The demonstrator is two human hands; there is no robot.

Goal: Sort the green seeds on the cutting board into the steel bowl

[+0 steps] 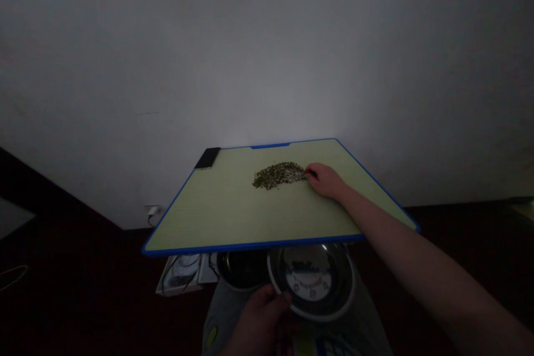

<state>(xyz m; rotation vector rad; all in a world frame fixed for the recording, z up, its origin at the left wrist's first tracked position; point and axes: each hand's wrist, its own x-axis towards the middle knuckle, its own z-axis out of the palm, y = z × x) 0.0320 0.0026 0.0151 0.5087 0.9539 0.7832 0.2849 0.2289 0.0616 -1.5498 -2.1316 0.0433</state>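
On the pale yellow-green folding table (pixel 225 217) lies a spread of small dark greenish beans or seeds (pixel 271 176), with whitish grains mixed in toward its right side. My right hand (pixel 323 179) rests at the right end of this spread, fingers curled in a pinch; whatever they hold is too small and dark to make out. Below the table's front edge, my left hand (pixel 267 311) grips the left rim of a shiny metal bowl (pixel 334 300), thumb over the rim. Some dark bits show inside that bowl. Another metal bowl (pixel 237 281) sits to its left, partly hidden.
A black phone (pixel 207 158) lies at the table's back left corner. The table's back edge is against a pale wall (pixel 271 55). A white box with cables (pixel 181 278) is on the floor at left, and a plug (pixel 153 211) is in the wall.
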